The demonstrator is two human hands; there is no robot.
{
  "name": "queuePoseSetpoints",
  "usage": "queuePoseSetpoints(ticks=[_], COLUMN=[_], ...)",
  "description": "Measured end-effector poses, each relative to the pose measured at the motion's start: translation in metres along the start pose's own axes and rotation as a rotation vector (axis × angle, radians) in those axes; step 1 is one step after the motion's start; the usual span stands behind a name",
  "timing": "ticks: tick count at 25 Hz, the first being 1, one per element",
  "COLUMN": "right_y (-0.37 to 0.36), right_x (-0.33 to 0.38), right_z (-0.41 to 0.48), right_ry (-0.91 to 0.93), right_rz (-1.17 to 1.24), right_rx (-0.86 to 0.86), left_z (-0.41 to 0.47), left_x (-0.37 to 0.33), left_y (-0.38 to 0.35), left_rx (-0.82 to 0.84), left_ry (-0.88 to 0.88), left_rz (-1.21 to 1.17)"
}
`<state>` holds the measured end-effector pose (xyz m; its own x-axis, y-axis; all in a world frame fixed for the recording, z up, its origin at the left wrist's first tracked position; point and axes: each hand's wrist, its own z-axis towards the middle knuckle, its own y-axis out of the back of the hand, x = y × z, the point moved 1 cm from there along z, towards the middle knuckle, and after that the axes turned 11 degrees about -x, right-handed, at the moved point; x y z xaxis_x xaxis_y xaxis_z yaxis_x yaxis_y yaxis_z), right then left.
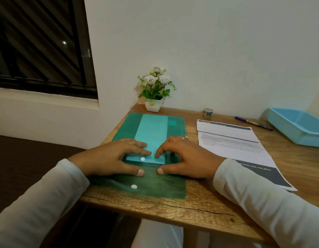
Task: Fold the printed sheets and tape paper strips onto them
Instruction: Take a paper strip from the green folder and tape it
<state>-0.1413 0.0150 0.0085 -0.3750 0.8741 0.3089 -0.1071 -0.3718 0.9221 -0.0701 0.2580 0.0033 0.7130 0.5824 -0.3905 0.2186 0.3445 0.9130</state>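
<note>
A dark green plastic folder (155, 187) lies on the wooden table, with a light teal flap (151, 133) running down its middle and white snap buttons on flap and body. My left hand (112, 158) rests flat on the flap's lower left part. My right hand (183, 156) touches the flap's lower right part with bent fingertips; whether it pinches anything I cannot tell. Both thumbs lie on the folder below the flap. Printed sheets (241, 149) lie to the right of the folder. A small tape roll (208, 112) stands at the back.
A potted artificial plant (155, 90) stands at the table's back corner. A blue pen (253, 123) lies behind the sheets, and a light blue plastic tray (298, 129) sits at the far right. The table's left edge runs just beside the folder.
</note>
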Motion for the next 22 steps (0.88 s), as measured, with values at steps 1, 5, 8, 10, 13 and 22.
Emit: queuePoseSetpoints(ticks=[1,5,8,10,13,22], right_y=[0.001,0.002,0.002,0.005,0.008,0.001], right_x=[0.001,0.008,0.011,0.011,0.011,0.025], right_z=[0.000,-0.001,-0.002,-0.003,-0.002,-0.001], right_ry=[0.024,0.162,0.210,0.232,0.277,0.162], right_rz=[-0.026,-0.202,-0.244,-0.248,-0.277,-0.218], right_rx=[-0.025,-0.120,-0.139,-0.127,-0.098,-0.224], left_z=[0.001,0.000,-0.002,-0.002,-0.001,0.005], left_x=[0.000,0.000,-0.006,-0.012,-0.017,-0.011], left_y=[0.000,0.001,0.003,0.004,0.000,-0.005], left_rx=[-0.031,-0.078,-0.116,-0.140,-0.200,-0.395], left_ry=[-0.014,-0.053,-0.077,-0.101,-0.165,-0.073], left_rz=[0.008,0.069,0.153,0.259,0.355,0.359])
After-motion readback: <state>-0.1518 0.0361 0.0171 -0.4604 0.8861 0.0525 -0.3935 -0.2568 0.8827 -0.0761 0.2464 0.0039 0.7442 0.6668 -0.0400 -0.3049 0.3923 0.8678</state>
